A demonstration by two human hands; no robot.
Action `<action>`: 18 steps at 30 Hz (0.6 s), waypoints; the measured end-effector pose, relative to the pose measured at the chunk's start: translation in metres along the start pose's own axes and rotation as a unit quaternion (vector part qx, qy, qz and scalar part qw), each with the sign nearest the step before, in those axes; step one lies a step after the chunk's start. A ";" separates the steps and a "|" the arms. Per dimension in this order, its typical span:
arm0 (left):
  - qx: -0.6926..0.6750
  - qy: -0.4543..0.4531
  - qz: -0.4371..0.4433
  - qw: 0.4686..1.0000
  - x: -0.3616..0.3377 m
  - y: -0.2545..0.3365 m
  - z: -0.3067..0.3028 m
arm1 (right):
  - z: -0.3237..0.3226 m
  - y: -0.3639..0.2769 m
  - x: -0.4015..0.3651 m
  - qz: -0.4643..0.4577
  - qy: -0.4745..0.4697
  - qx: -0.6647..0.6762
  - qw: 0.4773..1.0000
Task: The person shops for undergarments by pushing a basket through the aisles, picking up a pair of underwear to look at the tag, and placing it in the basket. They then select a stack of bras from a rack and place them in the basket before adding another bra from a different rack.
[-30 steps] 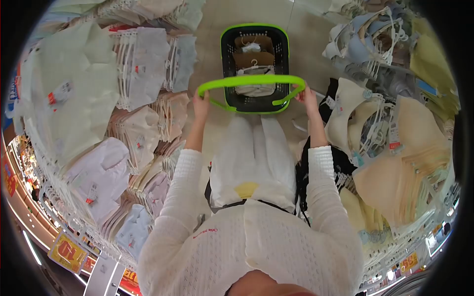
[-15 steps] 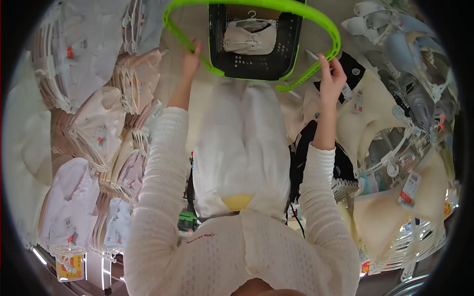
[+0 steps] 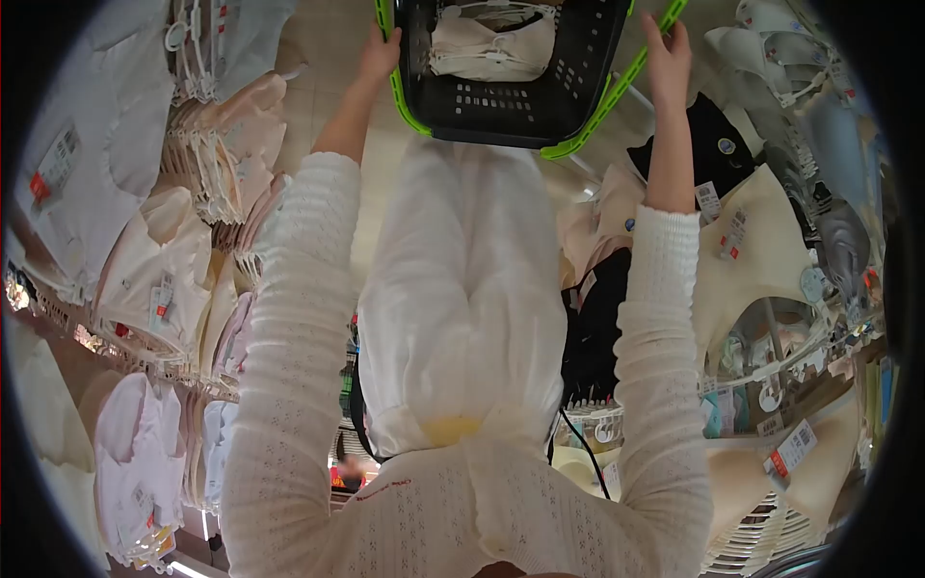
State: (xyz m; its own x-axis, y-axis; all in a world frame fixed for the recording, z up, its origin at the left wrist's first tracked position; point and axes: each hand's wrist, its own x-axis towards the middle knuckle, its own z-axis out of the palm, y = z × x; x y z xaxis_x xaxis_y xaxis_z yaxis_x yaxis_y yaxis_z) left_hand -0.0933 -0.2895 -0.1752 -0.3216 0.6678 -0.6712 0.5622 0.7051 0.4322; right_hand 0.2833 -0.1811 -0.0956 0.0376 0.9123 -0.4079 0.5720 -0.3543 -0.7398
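A black basket with green edges is at the top centre. Inside it lie pale bras on white hangers. My left hand is closed on the basket's green edge at its left side. On the other side, my right hand is closed round the green handle, which stands out to the right of the basket. The upper part of the handle is cut off by the top of the view.
Racks of hanging bras stand on both sides: pale pink ones and lilac ones at left, black ones and beige ones at right. Price tags hang from several. Pale floor shows beside the basket.
The basket looks larger and nearer. Both hands have moved up in the view, and the green handle has gone from a wide loop across the view to mostly out of the frame.
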 end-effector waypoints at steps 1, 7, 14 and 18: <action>0.002 -0.003 -0.002 1.000 0.008 -0.013 0.006 | 0.011 -0.011 0.000 0.004 -0.001 0.000 1.000; -0.038 -0.015 0.025 0.999 0.029 -0.027 0.008 | 0.060 -0.016 0.025 0.015 0.062 0.085 0.994; 0.029 -0.048 0.023 0.998 0.055 -0.054 0.016 | 0.069 0.015 0.041 0.015 0.027 0.000 1.000; 0.018 -0.047 0.062 0.997 0.052 -0.049 0.017 | 0.074 0.064 0.056 -0.110 0.095 -0.148 0.978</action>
State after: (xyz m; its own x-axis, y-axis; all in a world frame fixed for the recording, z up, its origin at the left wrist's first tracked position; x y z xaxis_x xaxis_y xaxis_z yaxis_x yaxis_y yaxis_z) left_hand -0.1246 -0.2931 -0.2415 -0.1762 0.7223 -0.6687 0.6203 0.6090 0.4943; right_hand 0.2615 -0.1680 -0.2048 0.0224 0.9915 -0.1283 0.7947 -0.0956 -0.5995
